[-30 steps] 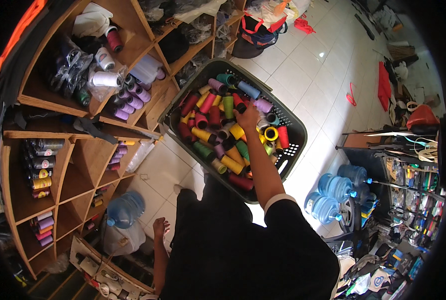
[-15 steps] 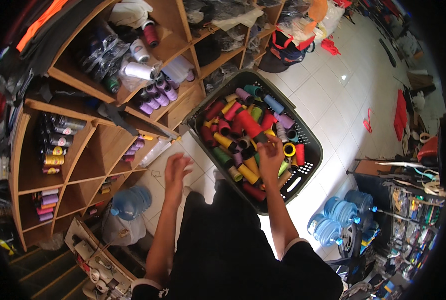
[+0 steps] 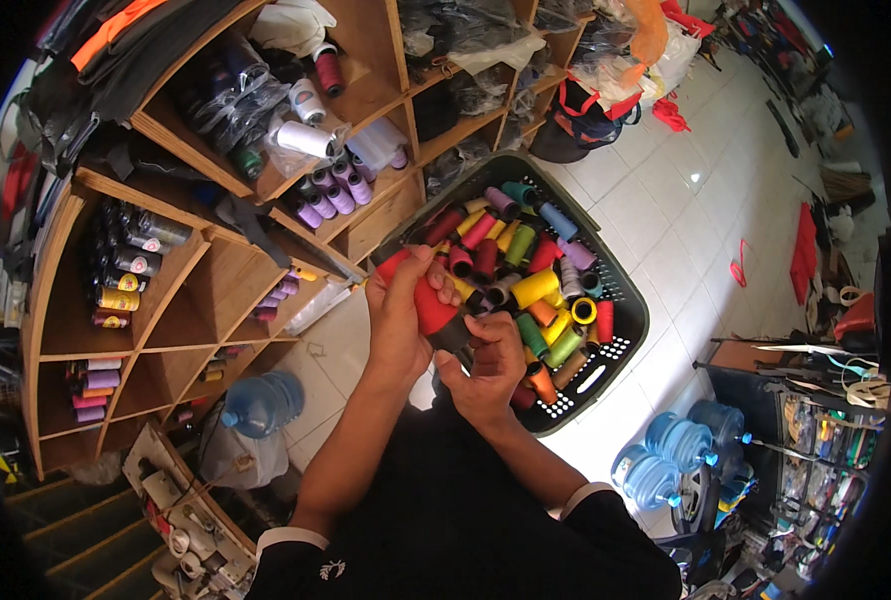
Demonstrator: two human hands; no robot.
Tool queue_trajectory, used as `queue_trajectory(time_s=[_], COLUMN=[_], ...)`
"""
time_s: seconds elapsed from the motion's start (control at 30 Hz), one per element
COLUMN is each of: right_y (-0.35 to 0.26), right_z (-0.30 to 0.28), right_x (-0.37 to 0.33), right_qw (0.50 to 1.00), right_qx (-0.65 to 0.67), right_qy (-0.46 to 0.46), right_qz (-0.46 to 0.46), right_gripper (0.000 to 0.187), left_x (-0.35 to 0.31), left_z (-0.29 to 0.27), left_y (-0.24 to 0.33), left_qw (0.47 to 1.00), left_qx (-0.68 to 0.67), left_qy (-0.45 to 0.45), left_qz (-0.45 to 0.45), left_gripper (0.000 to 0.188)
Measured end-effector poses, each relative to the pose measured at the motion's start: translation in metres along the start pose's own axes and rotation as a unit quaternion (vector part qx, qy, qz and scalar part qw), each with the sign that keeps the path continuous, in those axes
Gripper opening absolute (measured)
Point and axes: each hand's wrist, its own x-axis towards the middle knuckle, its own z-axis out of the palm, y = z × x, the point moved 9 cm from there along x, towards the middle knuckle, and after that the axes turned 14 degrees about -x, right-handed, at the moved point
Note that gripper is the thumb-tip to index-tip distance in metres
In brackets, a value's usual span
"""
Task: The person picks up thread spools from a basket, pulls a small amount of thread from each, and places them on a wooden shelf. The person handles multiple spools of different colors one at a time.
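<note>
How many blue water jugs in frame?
3, maybe more hidden: one blue jug on the floor below the wooden shelves, two jugs lower right beside the basket.

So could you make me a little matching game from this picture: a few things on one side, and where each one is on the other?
Things:
1. red thread cone
2. dark basket
3. purple spools
4. blue water bottle

Places:
A. on the tiled floor, full of coloured spools
B. on a wooden shelf
C. held in both hands
D. on the floor at the foot of the shelves

Pairs: 1-C, 2-A, 3-B, 4-D. The left hand wraps the cone; the right hand grips its lower end.
</note>
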Motion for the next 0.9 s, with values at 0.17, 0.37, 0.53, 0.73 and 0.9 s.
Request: queue_trajectory(time_s=[0.17, 0.37, 0.53, 0.73, 0.9], right_y=[-0.008, -0.002, 0.023, 0.015, 0.008], right_z=[0.008, 0.019, 0.046, 0.066, 0.077], right_x=[0.003, 0.007, 0.008, -0.008, -0.023], right_qw=[0.995, 0.983, 0.823, 0.675, 0.649], right_qx=[0.081, 0.142, 0.435, 0.537, 0.506], right_qy=[0.002, -0.035, -0.110, -0.230, -0.277], right_qz=[0.055, 0.107, 0.347, 0.451, 0.495], right_gripper=[0.041, 0.040, 0.035, 0.037, 0.046], left_x=[-0.004, 0.000, -0.002, -0.015, -0.028], left_z=[0.008, 0.005, -0.004, -0.012, -0.021], left_y=[0.011, 0.019, 0.032, 0.045, 0.035], left_qw=[0.999, 0.992, 0.985, 0.964, 0.970], left_qx=[-0.007, -0.055, 0.018, 0.086, 0.111], left_qy=[-0.036, -0.115, -0.170, -0.252, -0.214], left_qz=[-0.011, -0.012, 0.009, 0.019, -0.033], left_gripper=[0.014, 0.013, 0.060, 0.064, 0.057])
